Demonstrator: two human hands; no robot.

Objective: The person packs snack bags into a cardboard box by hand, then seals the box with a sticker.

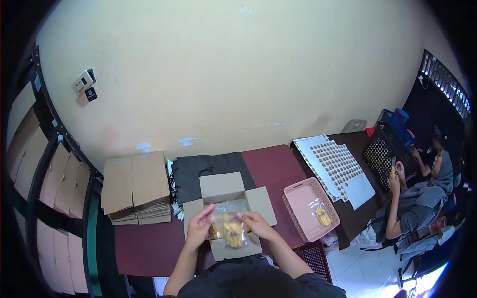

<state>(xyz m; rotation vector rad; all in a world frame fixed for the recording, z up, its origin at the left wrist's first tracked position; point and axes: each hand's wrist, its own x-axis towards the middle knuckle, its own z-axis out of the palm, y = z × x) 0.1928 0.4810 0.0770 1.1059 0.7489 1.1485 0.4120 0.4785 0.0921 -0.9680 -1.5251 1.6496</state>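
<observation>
- The left hand (200, 226) was raised at the left side of the clear bag (234, 234), its palm turned inward and its fingers bent toward the film; whether the film was pinched by it could not be told.
- The right hand (256, 224) was brought in from the other side, knuckles up, and the bag's upper right edge was pinched between its thumb and fingers.
- Both forearms were stretched forward from the body and angled inward – the hands were held apart, with the bag between them.
- The bag, filled with yellow pieces, was held over the near part of an open cardboard box (221, 184), whose flaps were folded outward.
- The box was set on a dark red table (144, 251), beside black bags (218, 163) and a stack of flattened cardboard (135, 179).
- To the right, a similar yellow packet (323, 216) was contained in a pink basket (301, 194).
- Beyond the basket, sheets of round stickers (338, 166) were laid out near a black crate (376, 158).
- At the far right, a small item was held up by another person (420, 216).
</observation>
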